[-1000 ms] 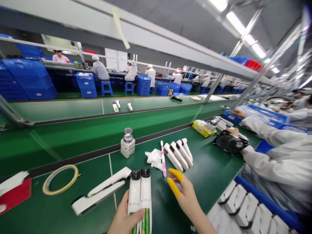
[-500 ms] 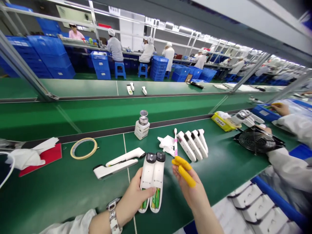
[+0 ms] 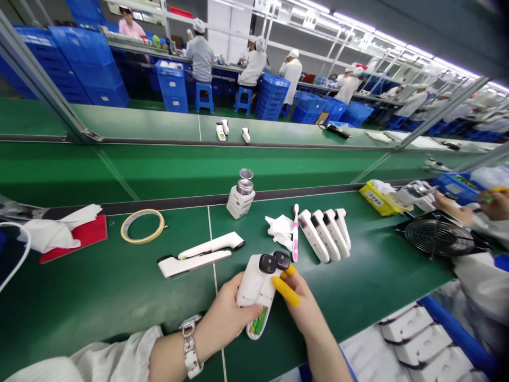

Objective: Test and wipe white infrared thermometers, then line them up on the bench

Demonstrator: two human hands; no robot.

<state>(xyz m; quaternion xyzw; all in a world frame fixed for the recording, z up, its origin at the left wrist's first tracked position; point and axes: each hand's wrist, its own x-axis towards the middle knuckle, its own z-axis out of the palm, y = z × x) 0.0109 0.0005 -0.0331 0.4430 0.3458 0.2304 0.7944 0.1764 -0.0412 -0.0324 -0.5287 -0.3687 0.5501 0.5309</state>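
Note:
Two white handheld infrared thermometers with black sensor heads lie side by side, the left one (image 3: 250, 278) partly over the right one (image 3: 267, 302). Green batteries show in the right one's open compartment. My left hand (image 3: 228, 313) is closed round both, its thumb across their lower part. Yellow finger cots cover fingers of my right hand (image 3: 296, 297), which grips the right thermometer just below its head. Some of its fingertips are hidden behind the body. A pink-and-white toothbrush (image 3: 295, 233) and a crumpled white tissue (image 3: 281, 229) lie just beyond.
More thermometers (image 3: 324, 233) stand in a row at right; two (image 3: 202, 257) lie at left. A pump bottle (image 3: 240, 199), tape roll (image 3: 124, 228) and red card (image 3: 93, 233) lie about. A co-worker's hands (image 3: 453, 208) are near a black fan (image 3: 433, 233) and yellow bin (image 3: 376, 200).
My right hand has come in from the side and taken hold of the right thermometer near its head. The two thermometers have turned and overlap more. The camera view has tipped down slightly.

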